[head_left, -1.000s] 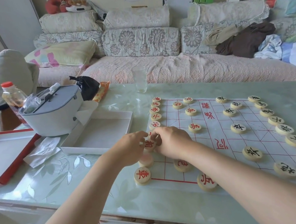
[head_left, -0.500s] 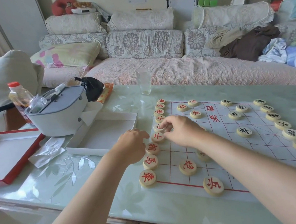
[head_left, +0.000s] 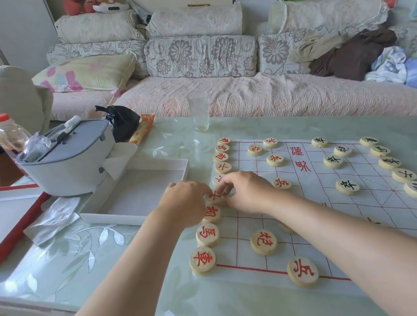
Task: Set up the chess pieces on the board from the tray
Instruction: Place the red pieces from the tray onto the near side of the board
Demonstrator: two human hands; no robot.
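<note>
piece in hand: red-marked disc on the near-left edge column of the board, in the gap between the other red back-row discs
handling, my guess: small flat wooden disc, light, rigid, not fragile; smooth faces likely slide easily on the board sheet
where to hold: pinch the rim on opposite sides, or press the top and slide; keep fingers off neighbours
my left hand: fingertips curled down onto the disc's left edge, touching it; a closed pinch I cannot tell
my right hand: fingers bent in at the disc's right side, steadying or nudging it; grip hidden by knuckles
neighbours: red discs touching-close just nearer me and just beyond along the same board edge
rest of board: black-marked discs line the far-right side, well apart from my hands
tray: white, just left of the board, looks empty
progress, my guess: nearly done, just straightening
risk: bumping the tight row out of line
glass: beyond the board's far-left corner, clear of my hands
</note>
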